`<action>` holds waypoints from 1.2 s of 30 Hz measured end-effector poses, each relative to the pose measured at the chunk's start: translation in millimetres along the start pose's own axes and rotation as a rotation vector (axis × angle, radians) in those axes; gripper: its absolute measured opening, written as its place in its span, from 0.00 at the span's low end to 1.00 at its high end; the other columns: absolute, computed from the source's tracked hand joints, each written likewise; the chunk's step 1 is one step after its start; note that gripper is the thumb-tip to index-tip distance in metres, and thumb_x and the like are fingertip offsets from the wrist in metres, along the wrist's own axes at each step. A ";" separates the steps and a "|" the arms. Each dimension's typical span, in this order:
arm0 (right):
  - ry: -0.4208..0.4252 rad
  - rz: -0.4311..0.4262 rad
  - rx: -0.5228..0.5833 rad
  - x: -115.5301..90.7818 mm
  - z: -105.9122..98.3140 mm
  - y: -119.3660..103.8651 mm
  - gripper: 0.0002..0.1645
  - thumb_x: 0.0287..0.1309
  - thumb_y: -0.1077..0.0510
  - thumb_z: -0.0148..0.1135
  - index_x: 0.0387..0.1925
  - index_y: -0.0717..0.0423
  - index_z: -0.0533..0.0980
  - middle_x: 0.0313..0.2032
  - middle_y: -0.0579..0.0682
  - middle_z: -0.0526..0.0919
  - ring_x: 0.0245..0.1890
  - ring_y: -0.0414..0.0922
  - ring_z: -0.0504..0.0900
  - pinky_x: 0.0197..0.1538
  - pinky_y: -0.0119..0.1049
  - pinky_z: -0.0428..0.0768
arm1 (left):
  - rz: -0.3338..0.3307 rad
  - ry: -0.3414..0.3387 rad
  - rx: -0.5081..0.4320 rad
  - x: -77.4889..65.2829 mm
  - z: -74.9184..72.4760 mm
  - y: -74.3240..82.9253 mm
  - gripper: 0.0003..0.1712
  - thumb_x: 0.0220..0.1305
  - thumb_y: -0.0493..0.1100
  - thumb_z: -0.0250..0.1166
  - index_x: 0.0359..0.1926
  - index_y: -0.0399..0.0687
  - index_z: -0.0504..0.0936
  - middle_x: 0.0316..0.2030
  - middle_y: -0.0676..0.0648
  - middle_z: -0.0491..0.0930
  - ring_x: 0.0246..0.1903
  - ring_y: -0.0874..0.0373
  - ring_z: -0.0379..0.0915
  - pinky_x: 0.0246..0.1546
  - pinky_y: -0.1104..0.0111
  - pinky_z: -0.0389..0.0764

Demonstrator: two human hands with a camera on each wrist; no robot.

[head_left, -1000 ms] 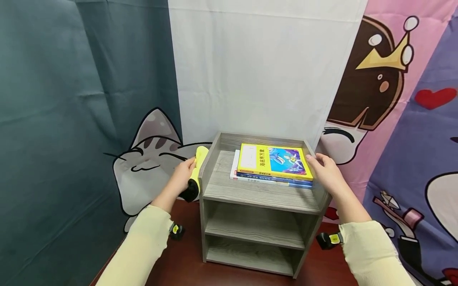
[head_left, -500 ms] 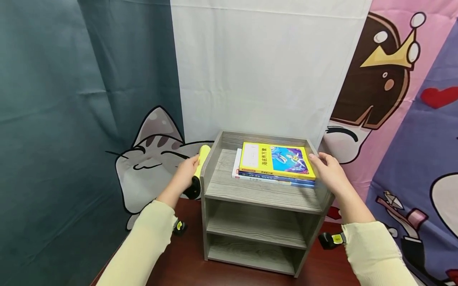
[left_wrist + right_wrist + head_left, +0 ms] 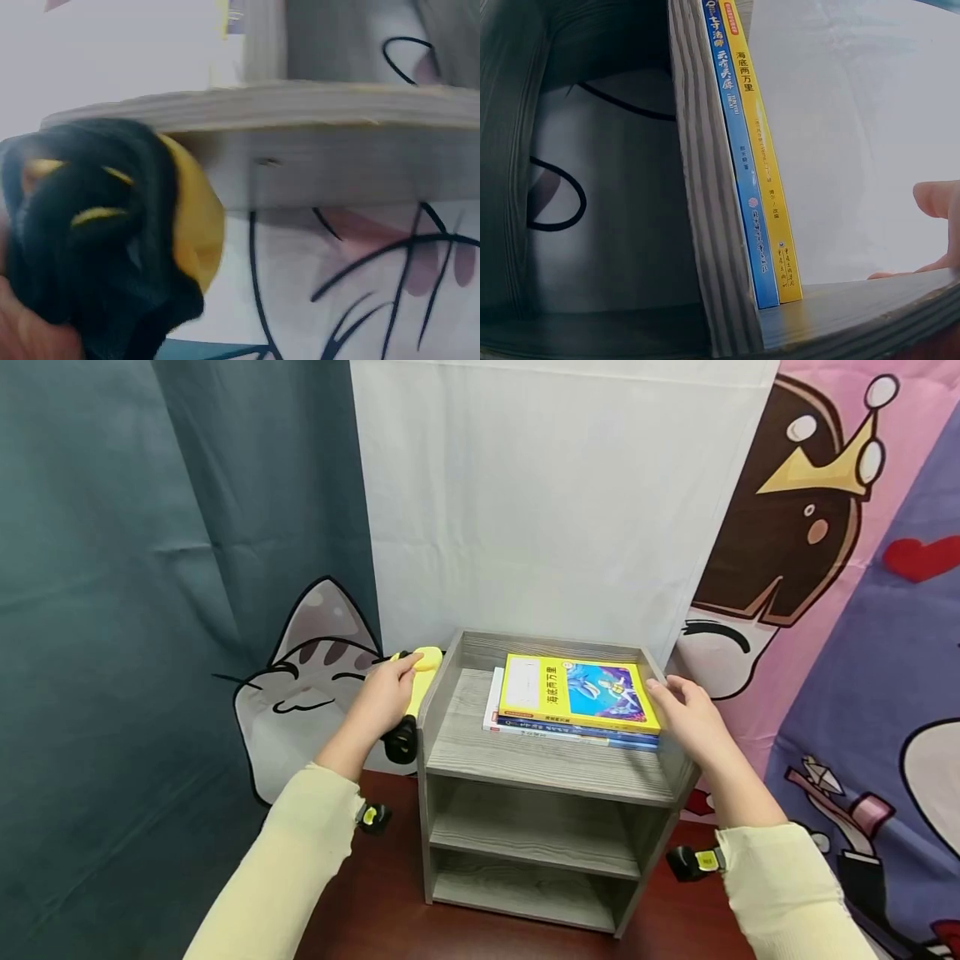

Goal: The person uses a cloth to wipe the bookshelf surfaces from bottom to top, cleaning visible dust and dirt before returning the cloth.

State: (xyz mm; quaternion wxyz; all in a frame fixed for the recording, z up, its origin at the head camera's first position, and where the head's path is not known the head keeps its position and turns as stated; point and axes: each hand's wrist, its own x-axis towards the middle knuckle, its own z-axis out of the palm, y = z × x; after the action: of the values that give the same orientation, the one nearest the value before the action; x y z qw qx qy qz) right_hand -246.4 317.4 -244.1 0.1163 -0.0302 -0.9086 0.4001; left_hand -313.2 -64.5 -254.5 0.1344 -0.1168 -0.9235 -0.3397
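Observation:
In the head view my left hand point(image 3: 381, 697) holds a soft yellow item point(image 3: 424, 681) with a bunched black end, outside the left side panel of a small grey wood-grain shelf point(image 3: 551, 785). Close up in the left wrist view, its black folds point(image 3: 97, 225) show yellow among them, beside the panel; its exact kind is unclear. My right hand point(image 3: 688, 720) grips the upper edge of the right side panel, thumb toward the inside. On the top level lies a stack of books, a yellow picture-covered book point(image 3: 577, 693) uppermost, over blue point(image 3: 739, 157) and white ones.
Two lower compartments open to the front under the top level point(image 3: 536, 835). The shelf stands on a red-brown tabletop point(image 3: 375, 902). Behind hang a white curtain point(image 3: 562, 502), a teal one on the left and a pink-purple cartoon one on the right.
My left hand has shifted slightly upward with the yellow item, which looks turned; a bit of black now shows by the thumb. My right hand stays on the right panel.

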 end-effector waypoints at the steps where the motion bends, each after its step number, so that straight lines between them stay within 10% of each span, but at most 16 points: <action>1: 0.003 -0.007 -0.001 0.0 -0.3 0.1 0.49 0.64 0.35 0.38 0.67 0.72 0.47 0.64 0.73 0.50 0.62 0.66 0.53 0.61 0.61 0.52 | 0.001 -0.001 0.016 -0.4 1.7 -1.0 0.23 0.71 0.39 0.45 0.65 0.45 0.66 0.62 0.33 0.62 0.57 0.39 0.63 0.53 0.51 0.68; 9: 0.009 -0.004 0.020 2.6 -0.7 2.9 0.53 0.61 0.30 0.38 0.67 0.72 0.47 0.64 0.73 0.50 0.60 0.65 0.54 0.61 0.62 0.53 | 0.029 -0.013 0.138 -17.0 37.5 -27.6 0.22 0.71 0.43 0.47 0.63 0.44 0.69 0.56 0.32 0.68 0.53 0.35 0.66 0.51 0.48 0.68; 26: -0.006 -0.004 0.018 0.9 -1.8 -0.4 0.49 0.64 0.35 0.37 0.68 0.72 0.46 0.64 0.74 0.49 0.61 0.66 0.53 0.61 0.62 0.53 | 0.063 0.052 0.103 -68.0 125.8 -96.9 0.12 0.64 0.34 0.54 0.47 0.42 0.78 0.38 0.38 0.74 0.30 0.43 0.75 0.27 0.54 0.76; 36: -0.006 0.008 0.026 3.0 -1.3 -1.0 0.50 0.64 0.34 0.37 0.68 0.71 0.46 0.64 0.73 0.49 0.61 0.65 0.53 0.61 0.62 0.53 | -0.037 -0.045 -0.020 -87.5 171.2 -137.6 0.22 0.67 0.38 0.53 0.61 0.42 0.71 0.58 0.31 0.66 0.54 0.35 0.66 0.44 0.49 0.74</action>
State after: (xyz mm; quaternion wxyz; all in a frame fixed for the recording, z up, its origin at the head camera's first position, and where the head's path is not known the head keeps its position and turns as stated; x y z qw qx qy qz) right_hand -249.0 318.1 -242.0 0.1123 -0.0312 -0.9036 0.4122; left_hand -302.4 -64.7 -490.7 0.1063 -0.1084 -0.9249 -0.3487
